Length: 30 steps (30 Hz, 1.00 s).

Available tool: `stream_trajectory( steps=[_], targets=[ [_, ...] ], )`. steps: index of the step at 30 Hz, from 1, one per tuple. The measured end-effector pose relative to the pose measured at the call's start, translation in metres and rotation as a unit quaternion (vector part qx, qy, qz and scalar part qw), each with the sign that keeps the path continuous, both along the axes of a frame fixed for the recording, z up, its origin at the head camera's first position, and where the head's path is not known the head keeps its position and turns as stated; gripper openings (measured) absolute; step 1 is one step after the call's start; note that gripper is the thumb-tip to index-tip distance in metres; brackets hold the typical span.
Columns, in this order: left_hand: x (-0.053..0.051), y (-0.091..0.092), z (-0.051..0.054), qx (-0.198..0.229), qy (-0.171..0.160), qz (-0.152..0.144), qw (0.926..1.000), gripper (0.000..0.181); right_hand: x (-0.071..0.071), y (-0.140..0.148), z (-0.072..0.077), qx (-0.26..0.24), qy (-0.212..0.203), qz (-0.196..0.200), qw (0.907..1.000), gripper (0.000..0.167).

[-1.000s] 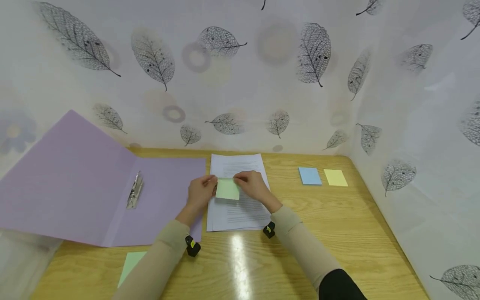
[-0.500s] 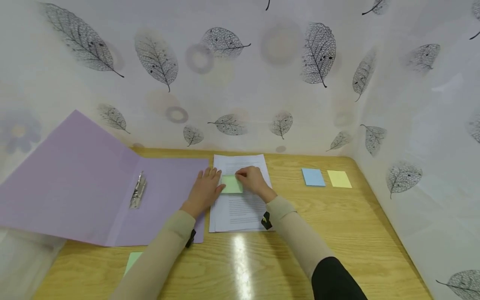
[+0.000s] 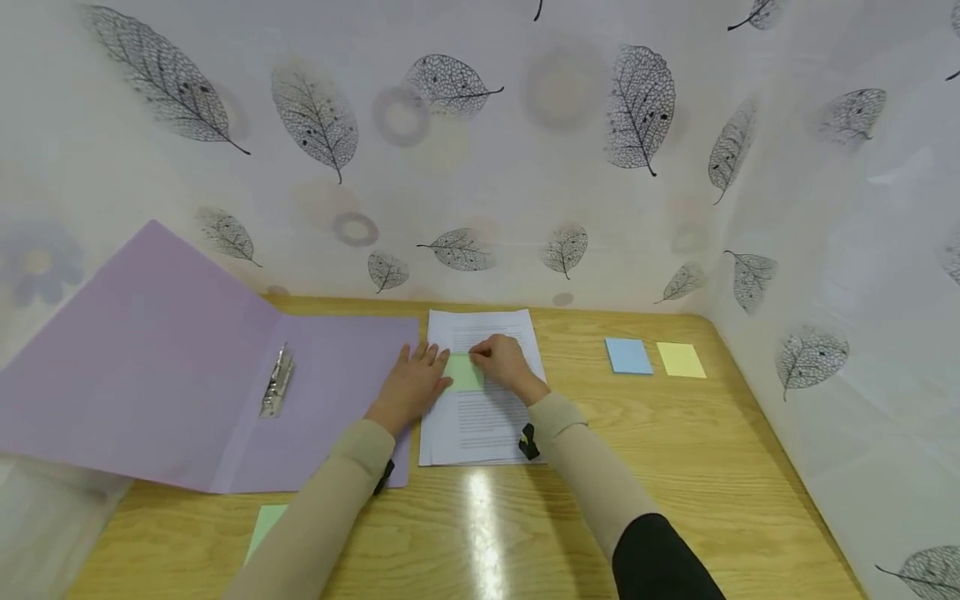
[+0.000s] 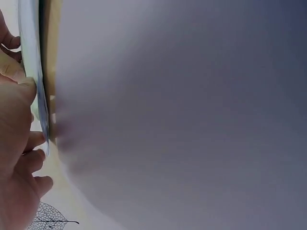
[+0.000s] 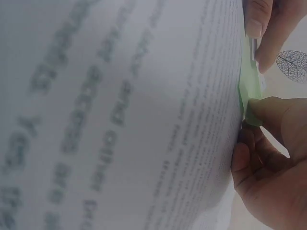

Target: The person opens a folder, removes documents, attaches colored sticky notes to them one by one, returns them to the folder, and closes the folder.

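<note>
A pale green sticky note (image 3: 467,377) lies against the top sheet of a stack of printed paper (image 3: 487,429). With fingers spread, my left hand (image 3: 408,387) rests on the left edge of the stack, its thumb at the note's left side. My right hand (image 3: 504,364) pinches the note near its upper right corner between thumb and forefinger. In the right wrist view the thumb of that hand (image 5: 276,167) is on the green note (image 5: 250,81), and the left fingers touch its other end. My left palm hides part of the purple folder (image 3: 337,433).
The folder lies open at the left, its cover leaning up and a metal clip (image 3: 276,383) along its spine. Blue (image 3: 629,356) and yellow (image 3: 681,360) sticky notes lie at the right. Another green note (image 3: 264,527) is partly under the left sleeve.
My left hand has let go of the note's corner and come down flat at the paper's edge. The note has lowered onto the page, the right hand still pinching it.
</note>
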<state>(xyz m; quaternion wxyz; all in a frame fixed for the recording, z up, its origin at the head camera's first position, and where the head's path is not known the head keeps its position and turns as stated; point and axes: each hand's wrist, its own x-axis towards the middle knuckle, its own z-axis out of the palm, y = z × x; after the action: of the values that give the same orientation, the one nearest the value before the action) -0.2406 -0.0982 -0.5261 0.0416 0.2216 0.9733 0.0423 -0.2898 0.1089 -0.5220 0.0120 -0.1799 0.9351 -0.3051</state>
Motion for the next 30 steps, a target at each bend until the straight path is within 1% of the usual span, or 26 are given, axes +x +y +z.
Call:
stream_trajectory(
  steps=[4, 7, 9, 13, 15, 18, 20, 23, 25, 27, 30],
  targets=[
    [0.002, 0.001, -0.003, 0.007, -0.019, 0.008, 0.9998, 0.061, 0.0, -0.001, -0.004, -0.002, -0.001, -0.005, 1.0, 0.016],
    [0.003, 0.001, -0.002, 0.014, -0.034, 0.009, 0.9993, 0.061, 0.001, -0.002, -0.007, -0.008, -0.001, -0.016, 0.9998, 0.015],
    [0.004, 0.002, -0.001, 0.015, -0.041, 0.009, 0.999, 0.061, 0.002, -0.002, -0.007, -0.02, 0.002, -0.027, 0.9994, 0.013],
    [0.002, 0.003, 0.004, 0.008, -0.04, 0.011, 0.9991, 0.061, 0.002, -0.003, -0.007, -0.039, 0.021, -0.044, 0.998, 0.011],
    [0.0, 0.004, 0.007, 0.006, -0.039, 0.011, 0.9992, 0.061, 0.0, -0.002, -0.006, -0.044, 0.022, -0.052, 0.9975, 0.012],
    [-0.003, 0.006, 0.009, 0.004, -0.042, 0.008, 0.9991, 0.06, -0.003, 0.002, -0.007, -0.038, 0.02, -0.059, 0.9973, 0.012],
    [-0.006, 0.007, 0.01, 0.004, -0.043, 0.006, 0.999, 0.06, -0.005, 0.005, -0.005, -0.029, 0.022, -0.055, 0.9978, 0.012],
    [-0.008, 0.008, 0.013, 0.001, -0.048, 0.006, 0.9988, 0.061, -0.005, 0.007, 0.0, 0.006, 0.031, -0.028, 0.9991, 0.017],
    [-0.008, 0.008, 0.015, 0.001, -0.053, 0.008, 0.9986, 0.061, 0.0, 0.007, 0.004, 0.053, 0.036, 0.002, 0.9979, 0.023],
    [-0.006, 0.007, 0.015, -0.003, -0.059, 0.01, 0.9982, 0.061, 0.007, 0.007, 0.007, 0.117, 0.037, 0.037, 0.9918, 0.032],
    [-0.001, 0.006, 0.015, -0.011, -0.054, 0.003, 0.9985, 0.059, 0.021, 0.007, 0.01, 0.201, 0.022, 0.083, 0.9758, 0.047]
  ],
)
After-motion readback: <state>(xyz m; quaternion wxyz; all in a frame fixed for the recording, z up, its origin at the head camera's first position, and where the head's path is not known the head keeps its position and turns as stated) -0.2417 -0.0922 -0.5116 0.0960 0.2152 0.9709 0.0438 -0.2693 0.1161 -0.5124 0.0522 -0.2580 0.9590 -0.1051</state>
